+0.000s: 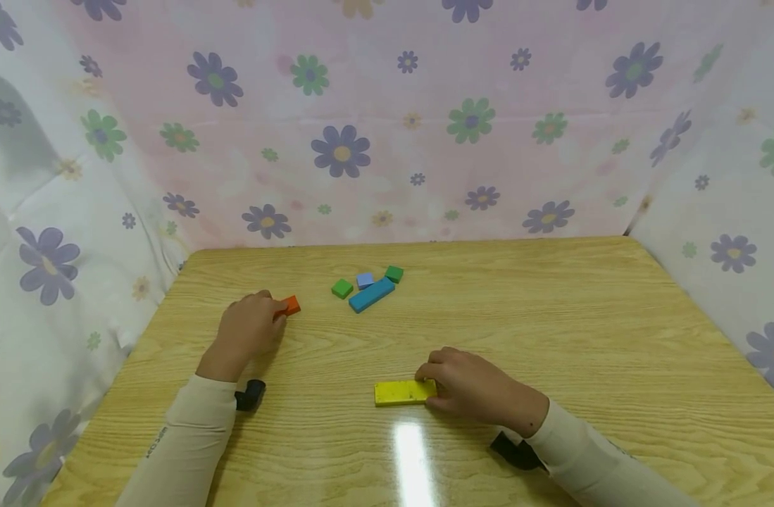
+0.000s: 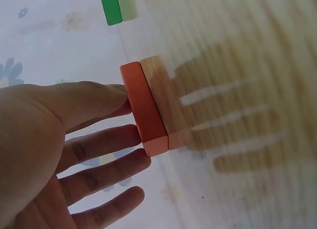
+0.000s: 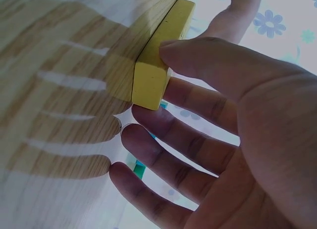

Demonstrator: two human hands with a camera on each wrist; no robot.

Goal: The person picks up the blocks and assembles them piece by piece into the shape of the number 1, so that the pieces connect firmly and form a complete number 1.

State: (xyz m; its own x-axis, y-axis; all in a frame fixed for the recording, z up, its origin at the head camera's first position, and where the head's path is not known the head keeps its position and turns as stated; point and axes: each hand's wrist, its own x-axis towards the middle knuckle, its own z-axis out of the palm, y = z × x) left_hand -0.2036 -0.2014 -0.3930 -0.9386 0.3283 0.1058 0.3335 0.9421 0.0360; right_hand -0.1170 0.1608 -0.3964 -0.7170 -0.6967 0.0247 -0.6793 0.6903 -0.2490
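Observation:
At the left of the table, my left hand pinches a small orange-red block between thumb and fingers. Up close in the left wrist view, the orange block lies against its reflection on the tabletop, and the lower fingers stay spread. Nearer the front, my right hand holds the right end of a long yellow block, which lies flat on the wood. The right wrist view has the thumb on one long side of the yellow block and fingertips at its end and far side.
Toward the back middle, a long blue block lies slanted beside a small light-blue block. One green block sits left of them, another green block at the blue one's far end. Flowered cloth encloses the wooden table.

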